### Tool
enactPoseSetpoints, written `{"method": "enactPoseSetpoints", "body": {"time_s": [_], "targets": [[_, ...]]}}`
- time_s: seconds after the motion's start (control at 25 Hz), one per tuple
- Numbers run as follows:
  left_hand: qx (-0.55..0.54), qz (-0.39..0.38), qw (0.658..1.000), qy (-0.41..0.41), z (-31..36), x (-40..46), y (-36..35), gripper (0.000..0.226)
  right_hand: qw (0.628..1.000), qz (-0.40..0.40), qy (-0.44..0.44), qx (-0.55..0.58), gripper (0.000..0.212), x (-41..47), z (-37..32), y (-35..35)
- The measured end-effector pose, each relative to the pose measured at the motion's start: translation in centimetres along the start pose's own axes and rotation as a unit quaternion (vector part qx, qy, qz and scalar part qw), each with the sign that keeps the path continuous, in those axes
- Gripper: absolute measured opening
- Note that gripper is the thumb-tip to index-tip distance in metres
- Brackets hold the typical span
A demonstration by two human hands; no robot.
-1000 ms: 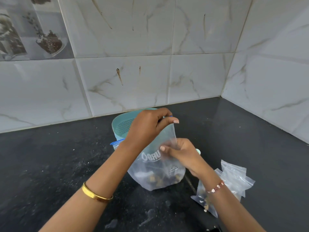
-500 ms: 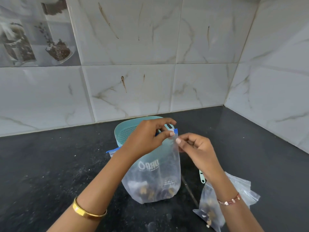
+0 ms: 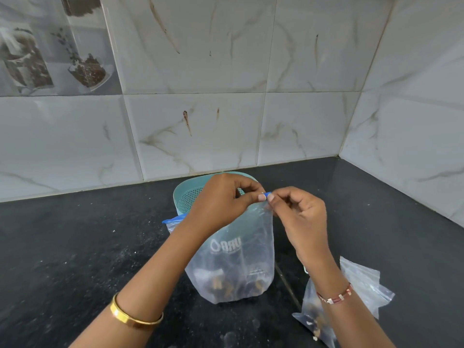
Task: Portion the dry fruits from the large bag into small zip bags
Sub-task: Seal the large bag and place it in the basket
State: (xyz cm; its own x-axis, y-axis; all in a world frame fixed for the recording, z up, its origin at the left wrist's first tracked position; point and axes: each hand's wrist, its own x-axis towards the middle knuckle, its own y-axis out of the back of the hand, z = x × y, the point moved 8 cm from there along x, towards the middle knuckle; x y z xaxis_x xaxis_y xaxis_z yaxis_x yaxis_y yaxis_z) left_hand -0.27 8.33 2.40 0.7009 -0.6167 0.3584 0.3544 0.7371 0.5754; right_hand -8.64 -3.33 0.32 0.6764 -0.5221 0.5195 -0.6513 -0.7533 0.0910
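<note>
The right hand [image 3: 298,217] has been raised beside the left hand [image 3: 221,202], both now pinched together on the large bag [image 3: 233,257]'s blue zip strip [image 3: 265,193], so sealing is judged underway.

Both forearms reach forward and converge. The left hand [image 3: 221,202] and right hand [image 3: 300,217] meet fingertip to fingertip, each pinching with curled thumb and forefinger, knuckles raised, wrists angled inward.
</note>
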Motion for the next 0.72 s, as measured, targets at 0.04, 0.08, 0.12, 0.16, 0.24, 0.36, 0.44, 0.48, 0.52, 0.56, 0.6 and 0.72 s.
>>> {"method": "enactPoseSetpoints", "body": {"time_s": [0.04,0.08,0.12,0.16,0.24,0.36,0.44,0.48,0.52,0.56,0.6,0.72], "targets": [[0.010,0.000,1.000,0.002,-0.1,0.0,0.1,0.008,1.000,0.013,-0.005,0.011,0.017,0.0,0.2,0.1],[0.022,0.000,1.000,0.006,-0.4,0.0,0.3,0.009,0.999,0.026,-0.014,0.024,0.019,0.0,0.5,0.3],[0.034,0.000,0.999,0.010,-0.7,-0.1,0.5,0.009,0.998,0.037,-0.023,0.038,0.022,0.0,0.9,0.5],[0.045,0.001,0.999,0.014,-1.2,-0.3,0.9,0.010,0.997,0.047,-0.032,0.053,0.025,0.1,1.2,0.8],[0.054,0.001,0.998,0.024,-2.2,-0.9,1.7,0.008,0.994,0.067,-0.044,0.072,0.030,0.2,1.7,1.4],[0.056,0.014,0.997,0.041,-3.6,-2.0,3.3,0.008,0.992,0.082,-0.052,0.077,0.028,0.3,2.2,2.2],[0.063,0.029,0.996,0.049,-4.4,-2.6,4.4,0.017,0.992,0.089,-0.054,0.077,0.026,0.4,2.3,2.7],[0.064,0.037,0.996,0.054,-4.8,-2.8,4.8,0.019,0.991,0.093,-0.057,0.078,0.026,0.4,2.4,2.9],[0.062,0.044,0.995,0.058,-5.2,-2.9,5.2,0.019,0.990,0.097,-0.060,0.078,0.025,0.5,2.6,3.0],[0.057,0.052,0.995,0.061,-5.5,-3.0,5.4,0.020,0.990,0.101,-0.064,0.079,0.025,0.6,2.7,3.1],[0.052,0.058,0.995,0.062,-5.7,-3.0,5.5,0.019,0.989,0.104,-0.067,0.079,0.025,0.6,2.8,3.2],[0.046,0.065,0.996,0.049,-5.7,-3.1,5.2,0.005,0.990,0.089,-0.070,0.082,0.023,0.9,3.1,3.3]]}}
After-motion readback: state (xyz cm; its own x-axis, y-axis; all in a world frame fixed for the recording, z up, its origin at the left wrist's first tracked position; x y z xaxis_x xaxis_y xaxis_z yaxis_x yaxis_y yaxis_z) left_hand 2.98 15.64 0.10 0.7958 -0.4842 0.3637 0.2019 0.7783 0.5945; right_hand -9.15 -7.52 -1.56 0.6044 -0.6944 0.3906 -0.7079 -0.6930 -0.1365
